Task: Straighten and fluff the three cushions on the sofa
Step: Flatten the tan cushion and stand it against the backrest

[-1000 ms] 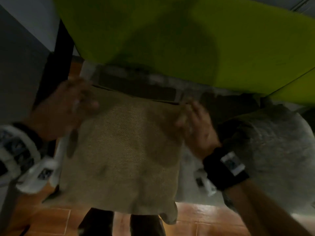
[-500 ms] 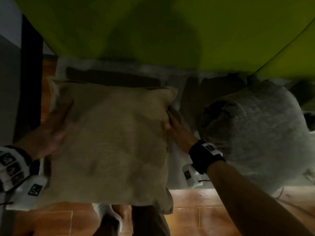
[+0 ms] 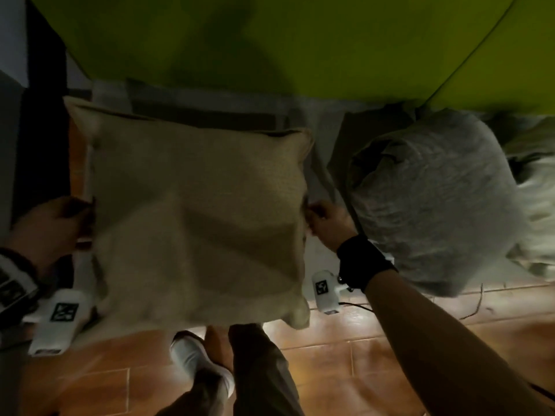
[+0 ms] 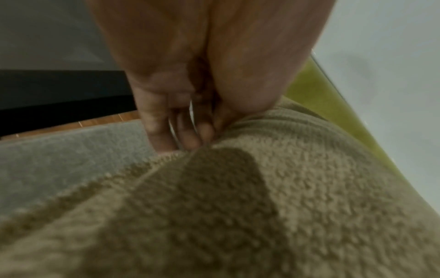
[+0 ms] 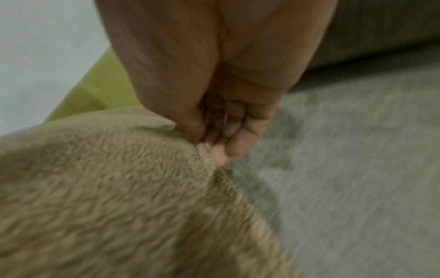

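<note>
A square beige fleecy cushion (image 3: 198, 211) is held up in front of the sofa seat (image 3: 318, 151), its face creased across the middle. My left hand (image 3: 81, 217) grips its left edge, thumb over the front and fingers behind, as the left wrist view shows on the beige cushion (image 4: 238, 206). My right hand (image 3: 315, 217) pinches the right edge; the right wrist view shows thumb and fingers closed on the seam of the cushion (image 5: 107, 188). A grey cushion (image 3: 435, 199) sits bunched on the seat to the right. A pale cushion (image 3: 537, 190) shows at the far right edge.
The green sofa back (image 3: 285, 49) fills the top of the head view. Brown floor tiles (image 3: 345, 355) lie below, with my legs and a white shoe (image 3: 192, 358) close to the sofa front. A dark upright post (image 3: 45, 115) stands at the left.
The cushion has been lifted and squared up. Both hands slid down from its upper corners to the middle of its side edges. The view has shifted slightly.
</note>
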Available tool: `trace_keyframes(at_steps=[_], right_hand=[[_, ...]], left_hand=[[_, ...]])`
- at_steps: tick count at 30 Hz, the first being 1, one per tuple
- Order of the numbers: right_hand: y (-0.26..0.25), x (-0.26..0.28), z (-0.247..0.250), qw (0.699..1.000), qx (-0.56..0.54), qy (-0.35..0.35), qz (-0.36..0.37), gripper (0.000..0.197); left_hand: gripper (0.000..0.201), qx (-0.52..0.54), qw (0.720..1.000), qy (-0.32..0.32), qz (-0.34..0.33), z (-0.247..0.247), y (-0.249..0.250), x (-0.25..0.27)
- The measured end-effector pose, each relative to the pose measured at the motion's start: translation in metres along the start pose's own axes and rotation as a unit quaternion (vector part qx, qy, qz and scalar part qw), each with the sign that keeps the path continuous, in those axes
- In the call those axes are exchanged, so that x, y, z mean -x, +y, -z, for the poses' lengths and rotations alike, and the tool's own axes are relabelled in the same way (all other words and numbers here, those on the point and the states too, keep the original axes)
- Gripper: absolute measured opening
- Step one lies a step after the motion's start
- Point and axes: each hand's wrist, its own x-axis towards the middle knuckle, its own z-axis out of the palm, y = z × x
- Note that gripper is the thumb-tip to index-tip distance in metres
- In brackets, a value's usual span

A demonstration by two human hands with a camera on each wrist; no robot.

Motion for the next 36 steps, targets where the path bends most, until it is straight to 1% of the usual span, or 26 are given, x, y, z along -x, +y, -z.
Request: trace_keyframes(at_steps=[1, 2, 3, 4, 5, 6, 7, 8, 9, 10, 11, 12, 13, 14, 16, 19, 21, 24, 27, 30, 32, 34, 36], right_hand=[[0.001, 0.001, 0.002, 1.000, 0.016, 0.016, -0.002, 0.015], [0.001, 0.004, 0.002, 1.000, 0.017, 0.021, -0.008, 0.015], [-0.002, 0.008, 0.002, 0.999, 0.020, 0.024, -0.013, 0.014], [-0.007, 0.012, 0.002, 0.999, 0.031, 0.031, -0.015, 0.015], [-0.013, 0.017, 0.001, 0.998, 0.045, 0.045, -0.012, 0.018], [-0.022, 0.025, 0.000, 0.996, 0.054, 0.065, -0.004, 0.027], [-0.032, 0.035, -0.001, 0.995, 0.058, 0.081, 0.019, 0.040], [-0.043, 0.046, -0.003, 0.992, 0.062, 0.090, 0.064, 0.052], [-0.056, 0.059, -0.007, 0.986, 0.074, 0.085, 0.119, 0.060], [-0.066, 0.072, -0.016, 0.977, 0.101, 0.072, 0.172, 0.066], [-0.071, 0.080, -0.029, 0.964, 0.140, 0.054, 0.221, 0.069], [-0.072, 0.086, -0.043, 0.949, 0.187, 0.037, 0.252, 0.073], [-0.069, 0.089, -0.058, 0.937, 0.228, 0.021, 0.262, 0.077], [-0.061, 0.090, -0.073, 0.929, 0.262, 0.009, 0.261, 0.081], [-0.040, 0.085, -0.095, 0.915, 0.320, -0.002, 0.244, 0.086], [-0.020, 0.065, -0.109, 0.900, 0.368, 0.001, 0.234, 0.087], [-0.016, 0.054, -0.112, 0.900, 0.364, 0.007, 0.241, 0.087], [-0.012, 0.043, -0.112, 0.901, 0.356, 0.013, 0.249, 0.087], [-0.005, 0.045, -0.111, 0.901, 0.346, 0.009, 0.261, 0.088], [0.008, 0.047, -0.100, 0.896, 0.349, 0.002, 0.273, 0.088], [0.022, 0.049, -0.083, 0.904, 0.340, -0.025, 0.257, 0.086], [0.037, 0.055, -0.065, 0.913, 0.334, -0.071, 0.224, 0.084], [0.051, 0.059, -0.047, 0.908, 0.350, -0.113, 0.203, 0.082]], left_hand=[[0.014, 0.000, 1.000, -0.002, 0.022, -0.010, 0.026, 0.024], [0.020, -0.004, 0.999, -0.009, 0.034, -0.012, 0.037, 0.036], [0.025, 0.008, 1.000, -0.002, 0.016, -0.012, 0.046, 0.047], [0.026, -0.038, 0.999, 0.001, -0.007, -0.009, 0.062, 0.063], [0.027, -0.077, 0.996, 0.021, -0.042, -0.007, 0.063, 0.064], [0.032, -0.142, 0.986, 0.047, -0.071, -0.007, 0.073, 0.078], [0.043, -0.187, 0.972, 0.072, -0.124, -0.011, 0.083, 0.091], [0.055, -0.190, 0.960, 0.081, -0.187, -0.018, 0.092, 0.108], [0.062, -0.190, 0.947, 0.060, -0.250, -0.025, 0.095, 0.118], [0.068, -0.218, 0.933, 0.032, -0.286, -0.035, 0.098, 0.131], [0.075, -0.255, 0.917, 0.007, -0.305, -0.045, 0.095, 0.143], [0.083, -0.302, 0.900, -0.022, -0.313, -0.057, 0.084, 0.146], [0.090, -0.340, 0.884, -0.040, -0.319, -0.066, 0.074, 0.150], [0.097, -0.365, 0.874, -0.045, -0.318, -0.070, 0.062, 0.148], [0.107, -0.412, 0.852, -0.061, -0.318, -0.073, 0.037, 0.136], [0.117, -0.440, 0.839, -0.092, -0.306, -0.068, 0.018, 0.120], [0.121, -0.444, 0.839, -0.111, -0.295, -0.064, 0.011, 0.110], [0.124, -0.432, 0.848, -0.143, -0.272, -0.061, 0.007, 0.096], [0.125, -0.417, 0.854, -0.148, -0.275, -0.063, 0.006, 0.098], [0.130, -0.402, 0.862, -0.156, -0.266, -0.061, 0.003, 0.103], [0.134, -0.394, 0.866, -0.151, -0.267, -0.059, 0.006, 0.105], [0.135, -0.391, 0.867, -0.152, -0.268, -0.056, 0.010, 0.112], [0.132, -0.385, 0.871, -0.158, -0.261, -0.053, 0.012, 0.121]])
